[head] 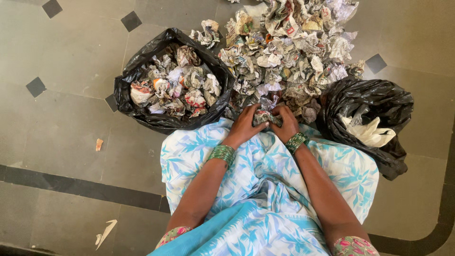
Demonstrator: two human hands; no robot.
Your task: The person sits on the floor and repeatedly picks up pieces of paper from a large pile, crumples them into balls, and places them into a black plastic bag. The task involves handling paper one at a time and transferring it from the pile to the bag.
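Both hands, left (245,127) and right (286,124), close together around one paper wad (263,116) at the near edge of the paper pile (289,52), over the lap. A filled black bag (173,80) sits at ten o'clock of the wad, touching the pile, and a second bag (367,121) lies at three o'clock. Open floor (61,137) spreads at nine o'clock beyond the filled bag.

Black bags (142,61), green bangles (222,154), blue-and-white leaf-print cloth (265,189)

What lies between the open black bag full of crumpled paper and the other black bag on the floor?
In the head view, between the full black bag and the other black bag lie the loose heap of crumpled newspaper and both hands, left hand and right hand, pressing one paper ball.
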